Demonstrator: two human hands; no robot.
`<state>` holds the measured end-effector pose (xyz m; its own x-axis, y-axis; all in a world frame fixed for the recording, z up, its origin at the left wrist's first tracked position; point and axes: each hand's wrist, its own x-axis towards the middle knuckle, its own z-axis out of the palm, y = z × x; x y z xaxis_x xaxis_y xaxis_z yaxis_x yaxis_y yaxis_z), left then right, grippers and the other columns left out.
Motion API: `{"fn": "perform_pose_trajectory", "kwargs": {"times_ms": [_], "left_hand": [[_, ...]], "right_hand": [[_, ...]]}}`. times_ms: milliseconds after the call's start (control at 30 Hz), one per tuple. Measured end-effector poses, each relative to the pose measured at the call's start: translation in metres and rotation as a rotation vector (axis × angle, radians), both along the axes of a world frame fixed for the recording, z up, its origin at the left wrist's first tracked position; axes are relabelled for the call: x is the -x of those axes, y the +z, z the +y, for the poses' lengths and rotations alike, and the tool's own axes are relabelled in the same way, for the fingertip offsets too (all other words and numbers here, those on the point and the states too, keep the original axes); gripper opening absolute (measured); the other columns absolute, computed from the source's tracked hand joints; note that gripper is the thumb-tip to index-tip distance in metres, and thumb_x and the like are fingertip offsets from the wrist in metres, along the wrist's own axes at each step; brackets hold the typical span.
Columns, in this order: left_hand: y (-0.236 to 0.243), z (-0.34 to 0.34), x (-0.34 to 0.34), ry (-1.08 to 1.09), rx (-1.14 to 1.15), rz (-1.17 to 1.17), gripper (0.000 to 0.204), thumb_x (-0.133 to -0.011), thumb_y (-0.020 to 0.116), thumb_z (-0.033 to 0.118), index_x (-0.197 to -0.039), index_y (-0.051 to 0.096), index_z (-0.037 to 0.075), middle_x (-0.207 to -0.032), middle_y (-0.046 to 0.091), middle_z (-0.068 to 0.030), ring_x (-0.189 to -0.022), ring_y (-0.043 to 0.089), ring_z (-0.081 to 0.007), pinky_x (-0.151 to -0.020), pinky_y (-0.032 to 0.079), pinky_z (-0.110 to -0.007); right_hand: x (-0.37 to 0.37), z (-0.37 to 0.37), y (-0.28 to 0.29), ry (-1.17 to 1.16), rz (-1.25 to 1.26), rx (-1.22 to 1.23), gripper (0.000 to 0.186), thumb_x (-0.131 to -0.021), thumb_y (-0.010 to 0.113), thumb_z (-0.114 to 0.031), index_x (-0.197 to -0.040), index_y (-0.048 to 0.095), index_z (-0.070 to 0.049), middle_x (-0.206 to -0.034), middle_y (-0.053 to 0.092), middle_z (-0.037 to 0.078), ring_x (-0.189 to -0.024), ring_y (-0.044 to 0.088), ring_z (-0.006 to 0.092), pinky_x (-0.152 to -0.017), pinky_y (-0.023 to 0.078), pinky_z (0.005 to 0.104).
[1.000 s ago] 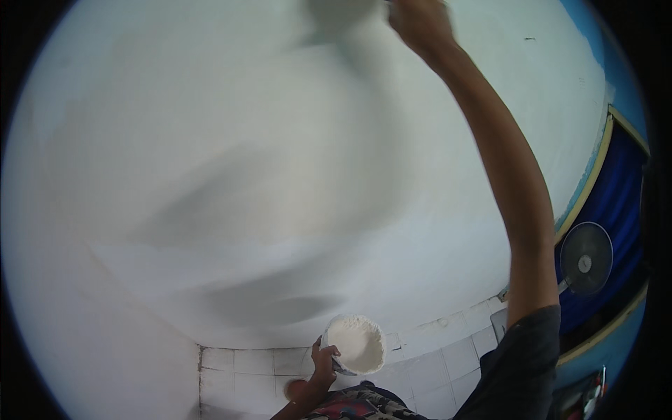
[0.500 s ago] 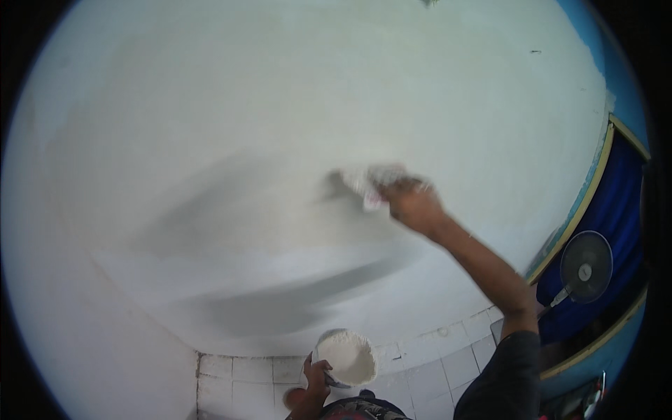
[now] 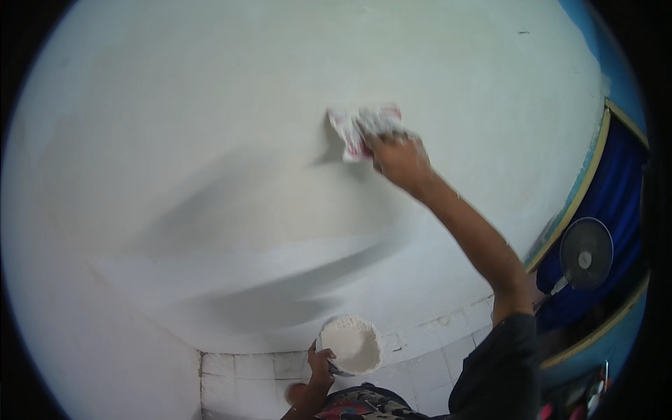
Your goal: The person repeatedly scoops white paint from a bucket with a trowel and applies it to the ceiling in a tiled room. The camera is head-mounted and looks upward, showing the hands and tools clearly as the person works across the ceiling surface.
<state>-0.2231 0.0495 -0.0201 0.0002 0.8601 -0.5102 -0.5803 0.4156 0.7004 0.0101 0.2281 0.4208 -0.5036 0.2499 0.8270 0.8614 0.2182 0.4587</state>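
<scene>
We see the scraper just above the centre of the frame, at the wall, white with reddish patches and tilted. Half a second ago it was a blur lower down; a second ago the blurred tool was at the top edge. Now it sits higher than in the last picture and looks sharper, so we judge that the strokes run up and down this stretch, and that this one is going upward. Its upper edge seems to touch the wall, but we cannot be sure.

Around it, the right hand has its fingers closed on the scraper's near side; we cannot make out every fingertip. White specks dot the wrist.

At bottom centre, the left hand is clamped on the left side of the tub, which is well apart from the scraper and holds white paste. The tub has barely shifted, so we take its role to be keeping paste within reach.

Farther out, we find tiles at lower left, and the fan before a blue curtain at right.
</scene>
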Motion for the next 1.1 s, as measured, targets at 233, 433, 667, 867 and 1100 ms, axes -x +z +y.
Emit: {"fn": "perform_pose_trajectory", "kwargs": {"times_ms": [233, 433, 667, 867, 1100], "left_hand": [[0.015, 0.006, 0.003, -0.025, 0.032, 0.137, 0.086, -0.056, 0.058, -0.004, -0.139, 0.038, 0.002, -0.105, 0.056, -0.0141, -0.088, 0.059, -0.0263, -0.067, 0.052, -0.037], [0.022, 0.017, -0.002, -0.066, 0.001, 0.131, 0.087, -0.054, 0.059, -0.003, -0.139, 0.039, 0.003, -0.104, 0.056, -0.0132, -0.092, 0.057, -0.0259, -0.070, 0.052, -0.037], [0.032, 0.017, -0.003, -0.108, 0.059, 0.132, 0.087, -0.054, 0.060, -0.001, -0.138, 0.039, 0.004, -0.108, 0.054, -0.0140, -0.093, 0.056, -0.0282, -0.071, 0.051, -0.039], [0.038, 0.020, 0.000, -0.186, 0.128, 0.229, 0.087, -0.055, 0.059, -0.002, -0.139, 0.037, 0.002, -0.106, 0.053, -0.0141, -0.090, 0.056, -0.0273, -0.068, 0.051, -0.039], [0.053, 0.020, 0.003, -0.128, 0.070, 0.122, 0.088, -0.054, 0.060, -0.003, -0.139, 0.037, 0.001, -0.106, 0.054, -0.0142, -0.090, 0.056, -0.0268, -0.067, 0.051, -0.039]], "right_hand": [[0.084, 0.015, 0.110, 0.744, 0.576, 0.193, 0.015, -0.081, 0.064, -0.006, -0.093, 0.066, 0.002, -0.067, 0.063, 0.011, -0.052, 0.047, 0.0197, -0.053, 0.045, 0.0333], [0.077, 0.083, 0.178, 0.449, 0.754, -0.074, 0.025, -0.072, 0.069, -0.021, -0.083, 0.068, 0.001, -0.070, 0.067, 0.017, -0.060, 0.063, 0.0300, -0.061, 0.052, 0.0390], [-0.184, 0.072, 0.152, -0.156, 0.561, -0.397, 0.029, -0.076, 0.069, -0.037, -0.087, 0.071, -0.010, -0.082, 0.068, 0.015, -0.076, 0.065, 0.0327, -0.070, 0.054, 0.0450], [-0.237, 0.024, 0.128, -0.502, 0.969, -0.069, 0.035, -0.075, 0.065, -0.028, -0.102, 0.069, -0.006, -0.096, 0.070, 0.019, -0.092, 0.067, 0.0366, -0.082, 0.053, 0.0454], [-0.065, 0.040, 0.195, -0.090, 0.314, -0.169, 0.042, -0.080, 0.056, -0.003, -0.120, 0.063, -0.013, -0.102, 0.068, 0.016, -0.093, 0.065, 0.0364, -0.081, 0.053, 0.0436]]}}
